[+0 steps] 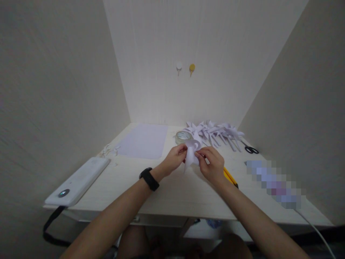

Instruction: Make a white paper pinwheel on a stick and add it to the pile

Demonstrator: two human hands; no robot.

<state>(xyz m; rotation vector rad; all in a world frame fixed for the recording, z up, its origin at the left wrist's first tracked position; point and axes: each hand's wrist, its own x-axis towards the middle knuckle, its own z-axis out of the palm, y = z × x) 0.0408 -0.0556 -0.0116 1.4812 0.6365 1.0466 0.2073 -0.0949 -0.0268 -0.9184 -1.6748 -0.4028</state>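
A white paper pinwheel (191, 157) with curled flaps is held up above the middle of the desk. My left hand (175, 158), with a black watch on its wrist, grips its left side between thumb and fingers. On the other side, my right hand (211, 162) pinches a flap near the centre. Just behind the held paper lies a roll of clear tape (183, 136). A yellow utility knife (231, 177) rests partly hidden behind my right hand and forearm.
White paper pinwheels (215, 131) are heaped at the back right, with black-handled scissors (251, 149) beside them. White paper sheets (147, 140) lie back left, near paper scraps (110, 149). A white device (78, 181) sits front left. A pixelated object (272, 183) with a cable lies right.
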